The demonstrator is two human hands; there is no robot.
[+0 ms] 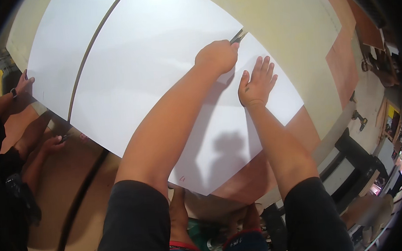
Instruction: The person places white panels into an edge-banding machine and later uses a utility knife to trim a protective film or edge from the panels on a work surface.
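A large white sheet (152, 78) lies in front of me, with a narrow dark gap or strip (85, 63) running across its left part. My left hand (216, 58) is closed round a dark hand tool (237, 37) with a pale tip. That tip is at the sheet's far right edge; most of the handle is hidden in my fist, so its exact kind is unclear. My right hand (258, 83) rests flat on the sheet near the right edge, fingers stretched out and slightly spread. Shadows of my arms and head fall across the sheet.
A yellowish board (292, 32) and reddish-brown panels (343, 75) extend past the sheet. At left, another person's hand (25, 83) touches the sheet's edge; their other hand (52, 144) holds something small and dark. A drill-like tool (360, 120) lies at right.
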